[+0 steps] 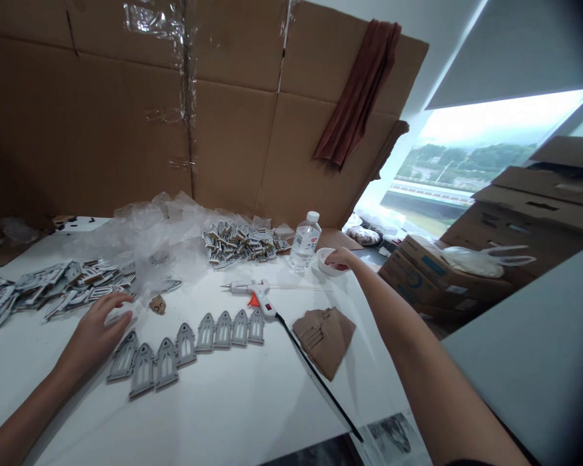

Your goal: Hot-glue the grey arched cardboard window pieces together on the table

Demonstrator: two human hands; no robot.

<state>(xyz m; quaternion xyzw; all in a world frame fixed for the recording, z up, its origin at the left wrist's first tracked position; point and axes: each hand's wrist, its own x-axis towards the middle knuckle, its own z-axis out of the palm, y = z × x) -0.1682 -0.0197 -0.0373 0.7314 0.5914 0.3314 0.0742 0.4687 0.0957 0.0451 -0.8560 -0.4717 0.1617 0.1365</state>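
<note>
My right hand (pixel 339 258) reaches into a small white bowl (pixel 326 266) beside a plastic water bottle (pixel 305 243); its fingertips are hidden inside the bowl. My left hand (pixel 102 327) rests at the left, fingers apart and holding nothing visible. Close to it begins a curved row of grey arched window pieces (pixel 166 364) lying flat on the white table (pixel 214 414). A white hot glue gun (pixel 252 291) with an orange trigger lies on its side beyond the row, its nozzle pointing left.
Piles of grey pieces lie at the left (pixel 43 288) and the back (pixel 238 243), with crumpled clear plastic (pixel 150 233) between them. Torn cardboard (pixel 324 340) sits right of the black cord (pixel 315 372). A tall cardboard wall (pixel 233 129) stands behind; boxes (pixel 418 278) are at the right.
</note>
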